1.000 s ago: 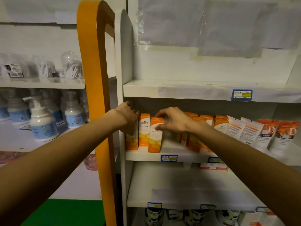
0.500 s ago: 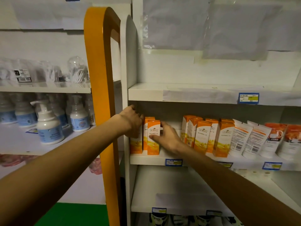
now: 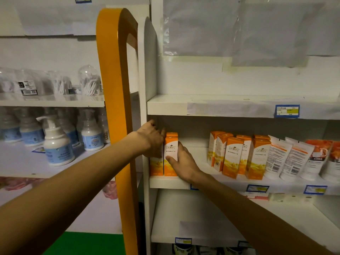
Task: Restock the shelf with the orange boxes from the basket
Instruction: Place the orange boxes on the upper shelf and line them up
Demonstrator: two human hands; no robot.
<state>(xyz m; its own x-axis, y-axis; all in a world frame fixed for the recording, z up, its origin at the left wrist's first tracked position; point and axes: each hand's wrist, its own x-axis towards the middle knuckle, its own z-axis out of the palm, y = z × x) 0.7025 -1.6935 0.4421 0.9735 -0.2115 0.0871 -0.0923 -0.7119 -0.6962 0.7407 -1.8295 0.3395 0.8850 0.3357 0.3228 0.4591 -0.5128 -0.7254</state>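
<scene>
Two orange boxes stand upright side by side at the far left of the middle shelf (image 3: pixel 169 183). My right hand (image 3: pixel 184 162) grips the right orange box (image 3: pixel 170 144), thumb on its front and fingers round its right side. My left hand (image 3: pixel 152 138) curls over the top of the left orange box (image 3: pixel 156 166), next to the shelf's side wall. Several more orange boxes (image 3: pixel 233 157) stand in a group further right on the same shelf. The basket is out of sight.
White tubes (image 3: pixel 288 161) fill the shelf's right end. An orange frame post (image 3: pixel 117 115) rises left of the white side panel. Pump bottles (image 3: pixel 55 142) stand on the neighbouring left shelf. The upper shelf (image 3: pixel 211 105) and lower shelf (image 3: pixel 202 223) carry paper sheets.
My right hand has slid the box leftward until it stands flush against the left one. The loose third box is no longer apart. My left hand has stayed in place.
</scene>
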